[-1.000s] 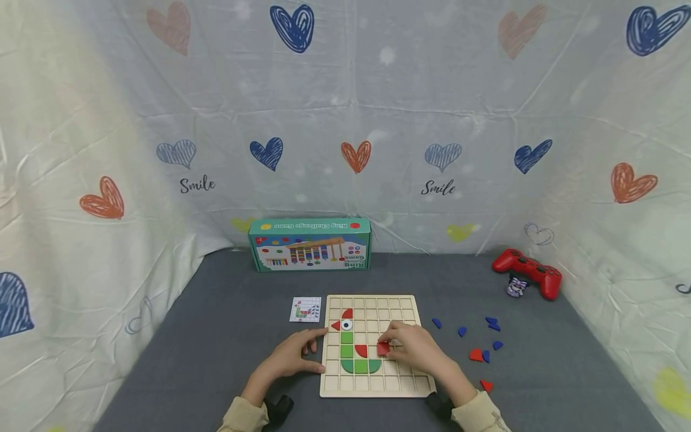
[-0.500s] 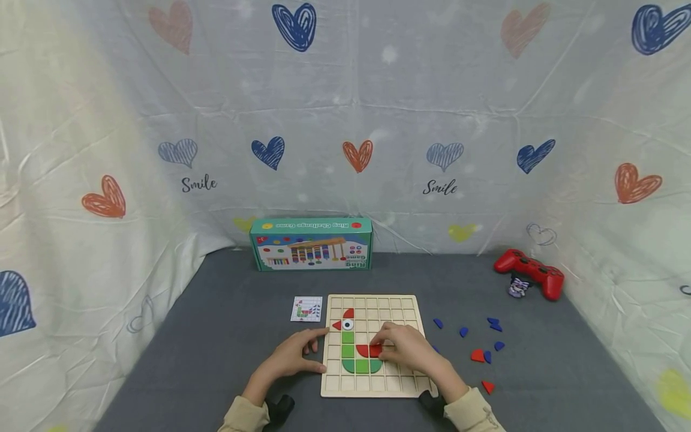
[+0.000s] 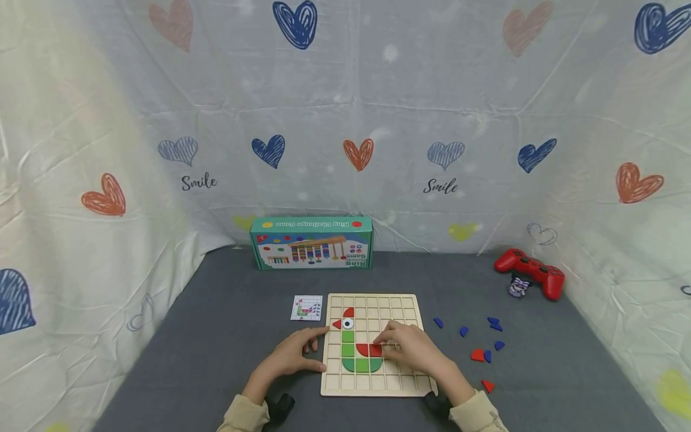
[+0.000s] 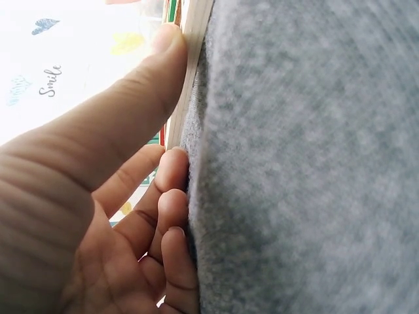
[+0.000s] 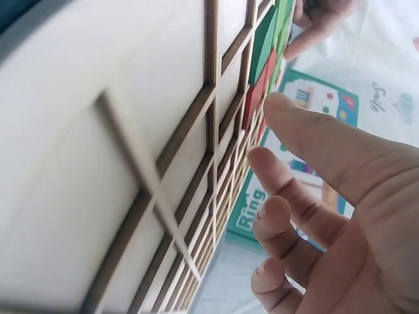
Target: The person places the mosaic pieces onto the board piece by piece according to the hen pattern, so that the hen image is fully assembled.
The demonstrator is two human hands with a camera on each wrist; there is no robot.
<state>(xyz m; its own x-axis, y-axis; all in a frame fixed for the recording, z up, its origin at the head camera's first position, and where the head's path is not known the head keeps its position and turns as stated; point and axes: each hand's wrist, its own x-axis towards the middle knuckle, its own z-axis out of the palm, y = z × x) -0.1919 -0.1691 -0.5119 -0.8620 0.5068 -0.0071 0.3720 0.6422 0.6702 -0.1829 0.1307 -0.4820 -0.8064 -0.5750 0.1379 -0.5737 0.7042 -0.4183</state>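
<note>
My left hand (image 3: 290,354) rests at the left edge of the wooden grid board (image 3: 367,384), its thumb (image 4: 171,46) and fingertips touching the rim. Over the board's middle, my right hand (image 3: 412,348) has its thumb and index finger apart beside a red square piece (image 3: 376,350). That square lies in the grid next to a red quarter-circle piece (image 3: 362,349). In the right wrist view no piece shows between the fingers (image 5: 272,167). Green squares (image 3: 348,337), a round eye piece (image 3: 348,323) and a red triangle (image 3: 337,324) also sit in cells.
A small picture card (image 3: 306,308) lies left of the board. Several loose blue pieces (image 3: 463,330) and red ones (image 3: 477,355) are scattered to the right. Farther back stand a green game box (image 3: 311,252) and a red game controller (image 3: 529,273).
My right hand has carried the red square leftward, set it into the cell beside the red quarter circle, and loosened its grip. The left hand has stayed at the board's edge.
</note>
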